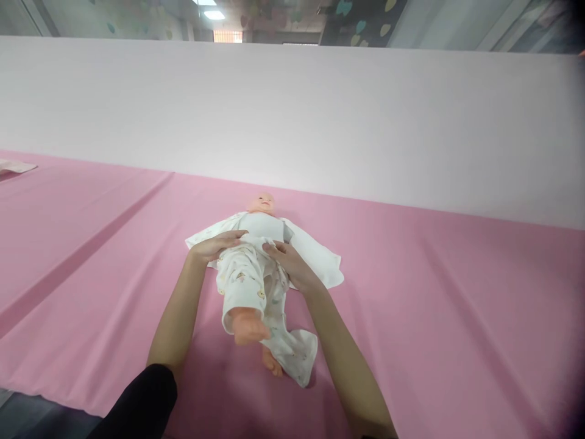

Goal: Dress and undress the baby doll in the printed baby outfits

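A baby doll (261, 204) lies on its back on a pink sheet (434, 305), head away from me, feet toward me. It wears a grey top and white patterned trousers (242, 283). A white cloth (320, 259) is spread under it. My left hand (217, 244) grips the trousers' waistband at the doll's left side. My right hand (290, 262) holds the waistband on the other side. One bare foot (249, 328) sticks up from a trouser leg; the other foot (273, 364) lies lower, beside a loose trouser end.
A pale pink wall or padded panel (320, 116) rises behind the sheet. A seam or fold (86, 250) runs diagonally across the sheet at left. A small pale cloth (16, 166) lies at the far left edge.
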The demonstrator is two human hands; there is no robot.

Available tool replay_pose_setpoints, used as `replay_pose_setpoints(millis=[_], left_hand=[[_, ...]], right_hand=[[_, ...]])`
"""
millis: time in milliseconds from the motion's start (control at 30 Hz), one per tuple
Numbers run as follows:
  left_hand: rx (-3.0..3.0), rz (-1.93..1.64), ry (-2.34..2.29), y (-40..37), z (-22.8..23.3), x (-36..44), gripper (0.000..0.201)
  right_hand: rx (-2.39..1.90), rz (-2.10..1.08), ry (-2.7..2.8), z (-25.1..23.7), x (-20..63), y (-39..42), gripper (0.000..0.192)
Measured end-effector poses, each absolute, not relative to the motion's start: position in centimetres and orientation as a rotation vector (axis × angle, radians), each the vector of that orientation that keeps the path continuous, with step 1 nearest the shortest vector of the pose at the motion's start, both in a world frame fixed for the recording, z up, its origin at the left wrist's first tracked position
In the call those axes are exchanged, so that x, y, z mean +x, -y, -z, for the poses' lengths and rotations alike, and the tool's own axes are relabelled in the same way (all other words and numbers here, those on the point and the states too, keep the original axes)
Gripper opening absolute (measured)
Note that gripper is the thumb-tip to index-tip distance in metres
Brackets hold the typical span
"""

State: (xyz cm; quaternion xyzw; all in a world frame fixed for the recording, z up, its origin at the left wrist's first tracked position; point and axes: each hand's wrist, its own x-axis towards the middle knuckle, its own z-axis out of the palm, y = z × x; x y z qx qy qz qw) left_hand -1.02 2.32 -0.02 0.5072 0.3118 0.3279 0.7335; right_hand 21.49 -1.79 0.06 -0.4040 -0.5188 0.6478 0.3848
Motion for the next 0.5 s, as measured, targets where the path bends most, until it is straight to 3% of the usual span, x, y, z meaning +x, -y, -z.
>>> replay_pose_setpoints(millis=[333,500], left_hand=[[1.096,-0.729,-0.765,-2.5,-0.4,0.0,0.029],[1.368,-0.699,-0.982,-2.5,-0.7,0.4,0.031]], right_hand=[[-1.018,-1.642,1.422,-0.6,21.7,2.0,0.048],[-1.028,-1.602,1.508,-0.5,21.8,2.0,0.042]])
